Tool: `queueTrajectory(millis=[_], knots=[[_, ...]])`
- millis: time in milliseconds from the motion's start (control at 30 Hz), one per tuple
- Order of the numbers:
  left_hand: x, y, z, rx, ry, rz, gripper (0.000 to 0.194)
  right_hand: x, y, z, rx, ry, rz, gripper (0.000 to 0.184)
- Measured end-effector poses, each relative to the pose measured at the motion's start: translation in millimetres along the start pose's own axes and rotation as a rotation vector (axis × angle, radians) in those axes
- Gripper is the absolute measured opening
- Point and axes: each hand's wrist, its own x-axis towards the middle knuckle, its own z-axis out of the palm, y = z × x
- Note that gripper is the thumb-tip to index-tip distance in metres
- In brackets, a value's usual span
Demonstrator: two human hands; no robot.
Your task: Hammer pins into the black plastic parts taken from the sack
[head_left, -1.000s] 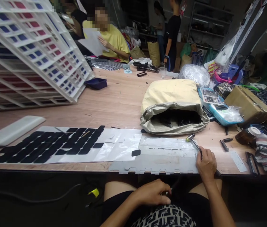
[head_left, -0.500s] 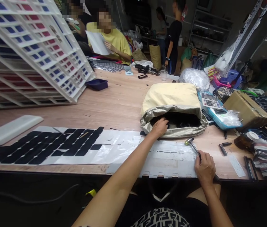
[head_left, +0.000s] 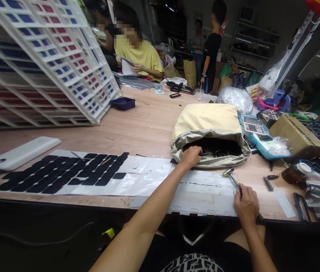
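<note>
My left hand (head_left: 190, 156) reaches into the mouth of a beige sack (head_left: 209, 132) lying on the wooden table (head_left: 137, 128); its fingers curl around dark pieces inside, which I cannot make out clearly. My right hand (head_left: 246, 206) rests at the table's front edge, closed around the handle of a small hammer (head_left: 231, 176) whose metal head lies on a clear plastic sheet (head_left: 202, 189). To the left, rows of black flat pieces (head_left: 63, 173) cover a white sheet.
A tilted white rack (head_left: 40, 56) with blue and red pieces stands at left. A white slab (head_left: 20, 153), a blue tray (head_left: 124, 103), a calculator (head_left: 252, 124), a cardboard box (head_left: 297, 136) and tape lie around. A person in yellow (head_left: 139, 56) sits across; others stand behind.
My left hand rose from my lap and went into the sack's opening, where it now stays. My right hand kept its hold on the hammer. The view tilted slightly.
</note>
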Motion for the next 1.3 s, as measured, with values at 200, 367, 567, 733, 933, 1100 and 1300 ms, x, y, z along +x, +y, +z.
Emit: queueTrajectory(millis=[200,367,567,733,933,1100,1300], knots=[[-69,19,-8.3,-0.316,0.188,0.3,0.016,0,1,0,0.024,-0.007,0.009,0.027],[-106,8,15.3,-0.354,-0.019,0.284,0.015,1,1,1,0.011,-0.037,0.034,0.028],[-104,-7,30.9,-0.379,-0.082,0.195,0.025,3,4,1,0.033,-0.06,0.05,0.03],[-103,-7,28.7,-0.447,-0.06,0.152,0.019,2,-1,-11,0.215,-0.07,0.054,0.033],[-102,-7,27.4,-0.469,-0.082,0.14,0.016,-5,-41,-35,0.64,-0.195,0.07,0.032],[-100,-9,31.2,-0.49,-0.069,0.14,0.017,-8,-67,-40,0.757,-0.315,0.041,0.028],[-99,-6,28.2,-0.499,-0.081,0.114,0.008,-10,-77,-36,0.74,-0.311,-0.01,0.029]])
